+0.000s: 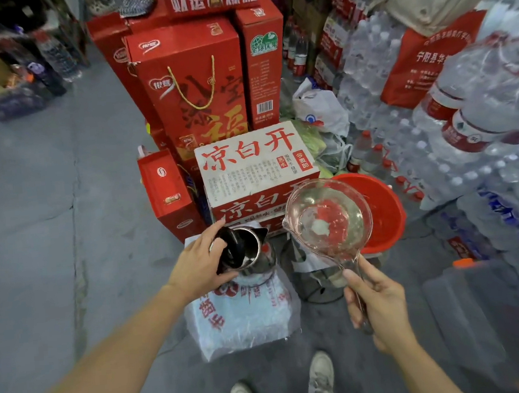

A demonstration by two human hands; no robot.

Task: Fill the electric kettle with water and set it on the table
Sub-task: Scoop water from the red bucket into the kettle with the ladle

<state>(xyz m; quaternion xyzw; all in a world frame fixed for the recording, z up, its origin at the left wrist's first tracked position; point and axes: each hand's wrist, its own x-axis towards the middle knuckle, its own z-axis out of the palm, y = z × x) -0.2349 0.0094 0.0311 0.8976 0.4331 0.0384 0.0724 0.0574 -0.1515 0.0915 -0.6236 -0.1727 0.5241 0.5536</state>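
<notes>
A steel electric kettle (pixel 256 251) with a black lid (pixel 232 247) stands on a plastic-wrapped pack (pixel 245 317) on the floor. The lid is tipped up and the mouth is uncovered. My left hand (pixel 197 266) grips the lid and handle side of the kettle. My right hand (pixel 379 304) holds the handle of a clear plastic ladle (pixel 327 219). Water fills the ladle's bowl, which hangs just right of the kettle's spout, above a red bucket (pixel 385 215).
A white carton with red characters (pixel 256 162) stands right behind the kettle, red gift boxes (pixel 189 87) behind that. Packs of bottled water (pixel 451 140) crowd the right side. Grey concrete floor (pixel 44 211) lies to the left. My shoes (pixel 321 376) are below.
</notes>
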